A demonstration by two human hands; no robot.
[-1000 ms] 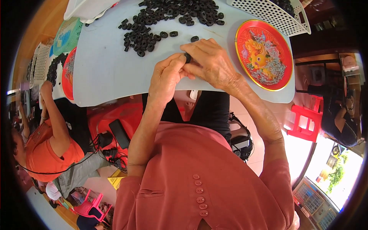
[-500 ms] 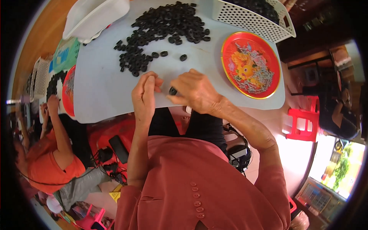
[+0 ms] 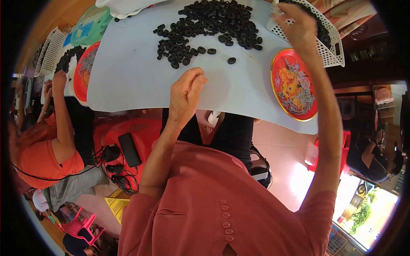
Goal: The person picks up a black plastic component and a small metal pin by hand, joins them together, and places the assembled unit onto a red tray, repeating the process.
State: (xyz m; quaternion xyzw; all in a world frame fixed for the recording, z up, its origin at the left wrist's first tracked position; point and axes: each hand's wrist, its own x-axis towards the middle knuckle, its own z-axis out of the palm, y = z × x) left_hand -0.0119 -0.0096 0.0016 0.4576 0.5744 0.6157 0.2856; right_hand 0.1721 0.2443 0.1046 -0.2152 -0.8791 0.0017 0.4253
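Note:
My left hand [image 3: 185, 94] is closed above the table's near edge, thumb pressed to curled fingers; whatever they hold, if anything, is hidden. My right hand [image 3: 299, 27] reaches far right over a white perforated basket [image 3: 329, 56] of small black pieces; motion smears its fingers. A heap of small black ring-like pieces [image 3: 218, 19] covers the far middle of the table. One loose black piece [image 3: 231, 60] lies nearer, apart from the heap. Beneath my right forearm is a red round tray [image 3: 276, 87] with a gold rim, a flower print and many tiny silvery bits.
The pale table [image 3: 128, 77] ends just before my lap. A white tub [image 3: 124, 7] stands far left. Beyond it are a green basket [image 3: 102, 25] and another red tray [image 3: 81, 85]. On my left sits a co-worker in orange [image 3: 47, 153]. A black phone [image 3: 129, 149] lies on red seating.
My right hand has swung away from my left, up and right over the white basket; the black piece seen in it before is no longer visible. My left hand has closed more tightly.

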